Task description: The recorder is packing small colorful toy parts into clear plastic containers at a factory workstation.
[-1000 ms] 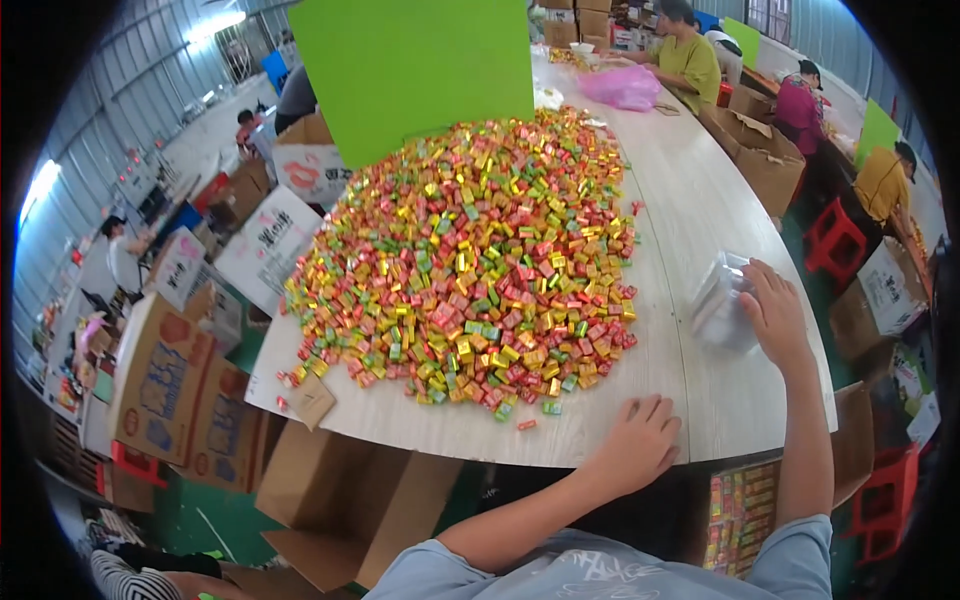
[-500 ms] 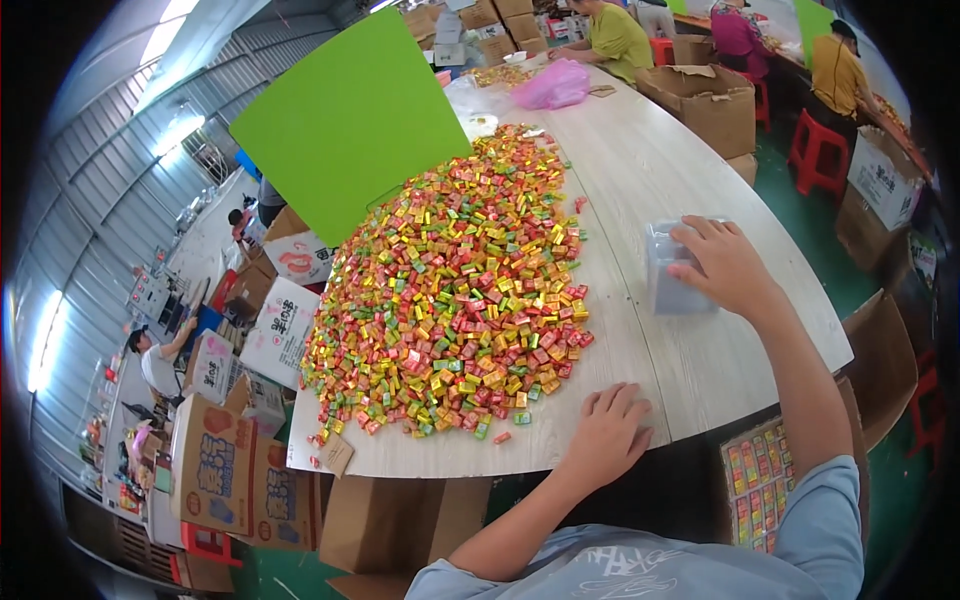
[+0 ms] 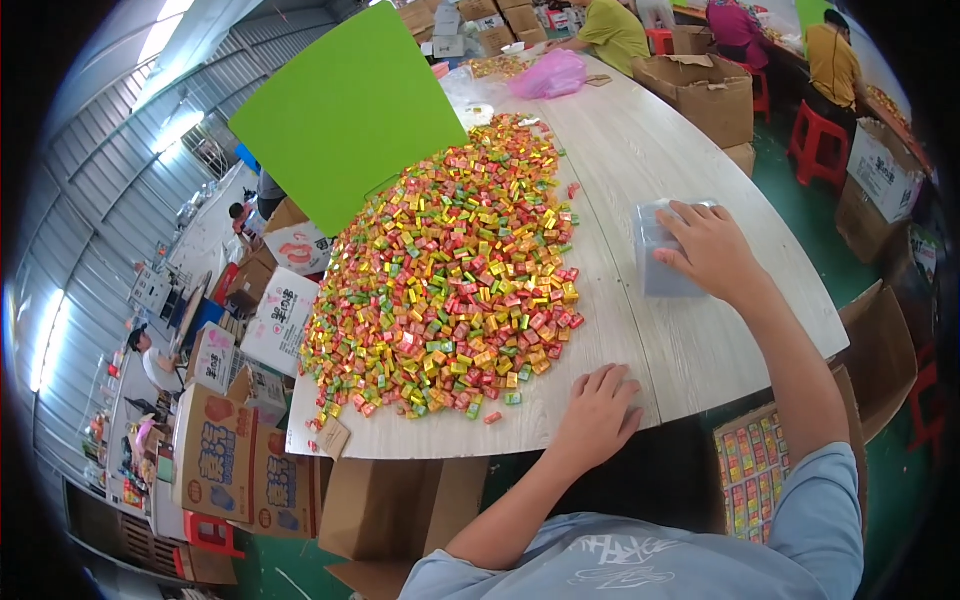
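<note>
My right hand (image 3: 712,252) lies over a stack of clear plastic trays (image 3: 662,272) on the right part of the table, its fingers bent over the top and the thumb set apart against it. At the table's near edge, my left hand (image 3: 597,412) rests with its fingers apart and nothing in it. Left of both hands spreads a big heap of small wrapped candies (image 3: 450,280) in red, yellow, orange and green. One loose red candy (image 3: 492,418) lies near the left hand.
A bright green board (image 3: 345,120) stands behind the heap on the pale table (image 3: 610,170). Beyond are a pink plastic bag (image 3: 550,76) and people at work. Below the near edge, an open carton (image 3: 405,510) stands left; packed candy trays (image 3: 755,475) sit in a box right.
The whole view has shifted slightly, so the table sits a little higher in the picture. My hands keep nearly the same places on the stack and at the table edge.
</note>
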### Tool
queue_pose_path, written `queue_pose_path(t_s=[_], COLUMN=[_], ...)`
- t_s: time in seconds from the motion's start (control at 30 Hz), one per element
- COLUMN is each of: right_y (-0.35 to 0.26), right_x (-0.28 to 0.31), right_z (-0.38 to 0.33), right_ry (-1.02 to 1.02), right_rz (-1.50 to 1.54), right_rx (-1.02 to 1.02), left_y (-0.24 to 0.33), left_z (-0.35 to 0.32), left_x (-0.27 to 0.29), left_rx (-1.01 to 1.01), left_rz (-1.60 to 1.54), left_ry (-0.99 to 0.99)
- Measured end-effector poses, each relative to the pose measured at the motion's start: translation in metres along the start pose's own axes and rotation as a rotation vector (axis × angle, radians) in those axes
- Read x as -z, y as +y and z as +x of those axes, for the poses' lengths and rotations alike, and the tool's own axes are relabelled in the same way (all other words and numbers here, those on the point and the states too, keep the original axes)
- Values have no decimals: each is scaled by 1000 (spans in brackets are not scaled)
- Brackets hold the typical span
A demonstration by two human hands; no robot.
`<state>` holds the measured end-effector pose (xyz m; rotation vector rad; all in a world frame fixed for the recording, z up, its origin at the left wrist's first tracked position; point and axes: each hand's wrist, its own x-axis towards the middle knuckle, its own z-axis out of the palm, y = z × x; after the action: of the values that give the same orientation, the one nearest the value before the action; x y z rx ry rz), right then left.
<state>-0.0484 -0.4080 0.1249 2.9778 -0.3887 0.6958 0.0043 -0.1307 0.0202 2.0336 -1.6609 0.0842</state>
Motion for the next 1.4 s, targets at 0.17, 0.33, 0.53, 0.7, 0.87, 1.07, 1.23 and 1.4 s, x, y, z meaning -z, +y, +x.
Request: queue_pose_path(t_s=[0.17,0.33,0.53,0.7,0.87,1.07,1.23,1.4], right_y=[6,6,16,19,31,43,46,41], right_x=[-5,2,1,14,30,38,43,48], right_z=[-1,3,1,-2,2,-8,-11,-16], right_ry=[2,-86,4,-110,-199,-243,-264,-272], right_rz=[-10,47,39,93,203,184,108,17], right_rx=[14,33,140,129,157,207,184,140], left_y=[0,-22,-44,-73,-114,-101,-97,-64], left_z=[2,16,72,129,169,181,169,158], left_x=[1,11,2,-20,-32,-46,-43,-8], left_rx=[-9,94,167,131,231,145,111,167], left_rz=[-33,-204,-310,-317,-848,-1056,-742,-630], left_ry=[20,11,60,86,211,-146,-159,-197])
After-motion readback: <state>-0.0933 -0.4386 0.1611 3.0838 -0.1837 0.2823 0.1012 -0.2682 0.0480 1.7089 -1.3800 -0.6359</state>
